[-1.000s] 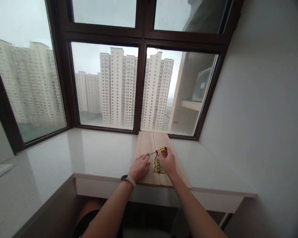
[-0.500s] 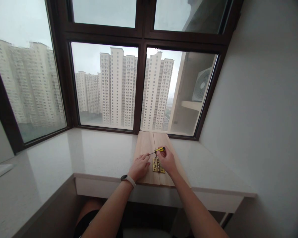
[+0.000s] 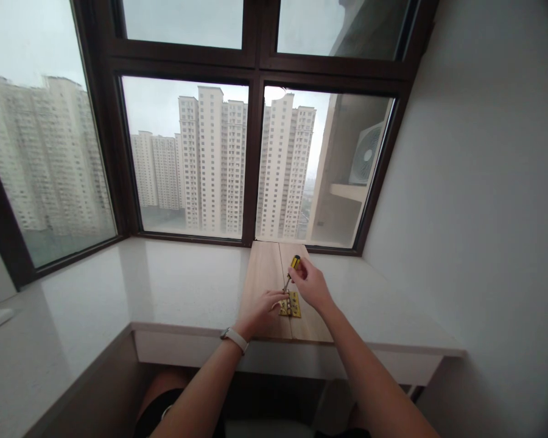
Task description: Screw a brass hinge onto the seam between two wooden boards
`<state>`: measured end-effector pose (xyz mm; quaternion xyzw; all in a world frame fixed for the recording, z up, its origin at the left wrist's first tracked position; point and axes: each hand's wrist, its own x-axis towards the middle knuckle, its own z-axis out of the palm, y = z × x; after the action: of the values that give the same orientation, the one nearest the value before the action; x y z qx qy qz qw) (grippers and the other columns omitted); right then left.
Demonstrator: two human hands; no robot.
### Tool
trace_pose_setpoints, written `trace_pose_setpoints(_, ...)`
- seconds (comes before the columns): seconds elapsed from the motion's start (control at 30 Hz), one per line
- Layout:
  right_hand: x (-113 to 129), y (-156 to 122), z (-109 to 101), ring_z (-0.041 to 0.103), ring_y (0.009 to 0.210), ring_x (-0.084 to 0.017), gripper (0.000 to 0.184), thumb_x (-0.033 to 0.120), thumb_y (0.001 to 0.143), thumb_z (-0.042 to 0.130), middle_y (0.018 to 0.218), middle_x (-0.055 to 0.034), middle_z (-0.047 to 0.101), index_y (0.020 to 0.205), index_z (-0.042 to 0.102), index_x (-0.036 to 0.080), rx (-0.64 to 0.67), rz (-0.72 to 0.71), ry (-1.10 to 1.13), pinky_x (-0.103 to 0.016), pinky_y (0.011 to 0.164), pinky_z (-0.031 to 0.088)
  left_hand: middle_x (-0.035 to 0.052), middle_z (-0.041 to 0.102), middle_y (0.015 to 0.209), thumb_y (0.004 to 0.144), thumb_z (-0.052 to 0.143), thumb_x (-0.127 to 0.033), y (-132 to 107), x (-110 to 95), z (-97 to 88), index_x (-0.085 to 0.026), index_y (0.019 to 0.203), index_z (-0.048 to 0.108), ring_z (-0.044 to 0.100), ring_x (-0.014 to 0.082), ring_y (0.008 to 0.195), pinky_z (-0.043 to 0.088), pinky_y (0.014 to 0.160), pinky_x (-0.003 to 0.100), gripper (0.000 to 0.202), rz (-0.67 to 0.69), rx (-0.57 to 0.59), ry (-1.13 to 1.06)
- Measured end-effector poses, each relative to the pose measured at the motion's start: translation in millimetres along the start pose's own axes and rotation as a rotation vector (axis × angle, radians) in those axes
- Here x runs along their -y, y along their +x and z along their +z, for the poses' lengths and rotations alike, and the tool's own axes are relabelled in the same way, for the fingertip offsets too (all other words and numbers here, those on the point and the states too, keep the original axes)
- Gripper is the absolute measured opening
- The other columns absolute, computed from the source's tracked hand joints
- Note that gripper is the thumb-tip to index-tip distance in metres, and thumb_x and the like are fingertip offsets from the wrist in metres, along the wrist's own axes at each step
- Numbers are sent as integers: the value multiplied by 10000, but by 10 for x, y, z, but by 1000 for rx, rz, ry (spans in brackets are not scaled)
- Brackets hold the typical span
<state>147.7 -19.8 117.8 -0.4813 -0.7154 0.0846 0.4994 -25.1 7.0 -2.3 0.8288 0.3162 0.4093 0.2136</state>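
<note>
A black-and-yellow screwdriver (image 3: 295, 262) is gripped by its handle in my right hand (image 3: 311, 283). Its shaft slants down to the upper part of a brass hinge (image 3: 295, 305). That hinge lies unfolded across the seam between two pale wooden boards (image 3: 260, 274). My left hand (image 3: 261, 311), with a watch band at the wrist, reaches in from the left. Its fingers stretch over the hinge's left leaf, fingertips close to the screwdriver's tip. Whether they touch a screw there is too small to see.
The boards rest on a white windowsill counter (image 3: 187, 286) and reach back to the dark window frame (image 3: 251, 182). A white wall (image 3: 475, 182) rises on the right. The counter's front edge (image 3: 182, 330) is just before me, with my legs below.
The screwdriver has swung from nearly level to steeply upright, its tip now down at the hinge. My left hand has shifted right, onto the hinge's left leaf. The view has shifted slightly.
</note>
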Motion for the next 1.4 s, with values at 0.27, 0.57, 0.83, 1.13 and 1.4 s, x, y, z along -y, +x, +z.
trace_pose_setpoints(0.27,-5,-33,-2,498,580,-139,233,442,886,544,639,36,559,787,539,231,48,4,-67,-245,559,371,80,668,1298,827,486,-46,-88,30,62,-198,1242,694,567,233,1243,381,1149,423,489,-43,42,-31)
trace_pose_setpoints(0.57,12,-83,32,491,562,-127,231,420,881,542,619,54,531,757,486,234,90,8,-62,-244,546,339,60,671,1304,828,468,-62,-121,18,62,-211,1227,708,588,233,1217,368,1140,444,489,-29,96,-33)
trace_pose_setpoints(0.83,3,-85,70,487,575,-130,208,395,873,540,623,50,531,754,474,237,111,-4,-61,-240,547,331,40,697,1254,807,477,-89,-138,-24,48,-215,1208,717,604,228,1142,386,1122,425,484,-64,82,-20)
trace_pose_setpoints(1.13,197,-87,116,507,595,-124,122,310,879,566,655,51,570,795,523,233,296,-129,-114,-233,579,317,57,736,1069,829,474,-112,-160,50,69,-209,1176,736,605,224,1019,475,966,361,446,-125,61,24)
trace_pose_setpoints(1.4,118,-25,165,527,591,-133,123,309,861,616,657,36,594,796,547,229,190,-86,-170,-240,579,329,60,708,1043,813,484,-106,-162,14,47,-199,1079,729,623,212,994,487,938,352,374,-152,58,34)
